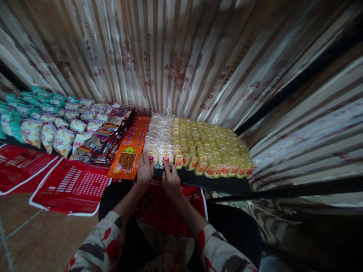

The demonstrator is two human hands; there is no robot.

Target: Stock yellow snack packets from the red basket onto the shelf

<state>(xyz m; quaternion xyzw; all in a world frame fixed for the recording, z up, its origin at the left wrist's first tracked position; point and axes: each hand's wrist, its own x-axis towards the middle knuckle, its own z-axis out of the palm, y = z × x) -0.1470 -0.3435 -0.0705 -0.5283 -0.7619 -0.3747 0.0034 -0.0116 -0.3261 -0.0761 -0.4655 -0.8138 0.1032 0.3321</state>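
Note:
Two neighbouring rows of white round snacks in clear wrappers (160, 132) run back across the dark shelf, with red labels on the front packs. My left hand (145, 170) rests against the front pack of the left row, fingers stretched forward and none closed round it. At the front of the right row, my right hand (171, 178) touches the labelled pack with its fingertips, fingers apart. Beside my left hand lies a flat orange bag (128, 145) of brown sticks. Right of the white rows stand several rows of yellow-wrapped snacks (207, 147).
Dark red-brown packets (107, 134) overlap left of the orange bag. White and teal bags (42, 113) fill the shelf's left end. Red baskets (75, 185) sit below the shelf edge (215, 183). Pleated, printed sheeting (170, 53) hangs behind; a dark bar (295, 71) slants at right.

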